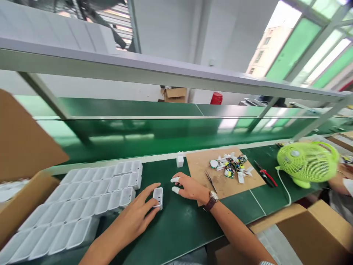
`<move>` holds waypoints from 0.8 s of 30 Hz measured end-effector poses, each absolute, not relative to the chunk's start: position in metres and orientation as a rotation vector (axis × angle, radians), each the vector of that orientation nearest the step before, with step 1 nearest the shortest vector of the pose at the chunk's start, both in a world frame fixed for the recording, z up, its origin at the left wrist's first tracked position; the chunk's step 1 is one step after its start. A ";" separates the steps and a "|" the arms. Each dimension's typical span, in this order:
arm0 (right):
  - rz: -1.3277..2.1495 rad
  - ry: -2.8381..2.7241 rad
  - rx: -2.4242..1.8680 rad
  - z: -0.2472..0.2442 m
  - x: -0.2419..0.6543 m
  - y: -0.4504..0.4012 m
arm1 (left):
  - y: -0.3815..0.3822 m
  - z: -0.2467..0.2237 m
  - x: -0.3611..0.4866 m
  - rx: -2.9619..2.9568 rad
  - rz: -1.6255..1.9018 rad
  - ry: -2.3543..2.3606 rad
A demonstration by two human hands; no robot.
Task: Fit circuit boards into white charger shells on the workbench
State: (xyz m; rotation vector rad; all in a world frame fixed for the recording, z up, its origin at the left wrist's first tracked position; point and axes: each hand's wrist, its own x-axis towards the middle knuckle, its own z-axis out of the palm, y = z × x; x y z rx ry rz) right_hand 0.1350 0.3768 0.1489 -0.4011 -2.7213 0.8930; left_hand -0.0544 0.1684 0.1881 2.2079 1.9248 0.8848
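Note:
My left hand is closed round a small white plastic housing, an open-topped shell with small holes in its inside face, low over the green bench top. Just right of it, my right hand reaches in with fingers apart and nothing in them; two of its fingertips wear white covers. Left of my left hand, rows of similar white housings stand side by side. A small white block-shaped piece stands beyond my right hand, near the bench's back edge.
A brown board carries a heap of circuit boards and white parts and tweezers. Red-handled pliers and a green fan are further right. Cardboard boxes flank the bench; a person's arm shows far right.

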 end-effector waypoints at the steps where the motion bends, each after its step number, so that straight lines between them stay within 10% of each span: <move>1: 0.799 -2.747 -0.432 0.156 0.148 0.383 | 0.179 0.180 -0.053 2.251 0.854 1.888; 10: 0.298 -2.658 -1.089 0.188 0.267 0.459 | 0.213 0.138 -0.058 2.211 0.926 1.863; 24: 0.721 -2.145 -1.050 0.202 0.253 0.503 | 0.202 0.122 -0.050 2.070 1.111 1.871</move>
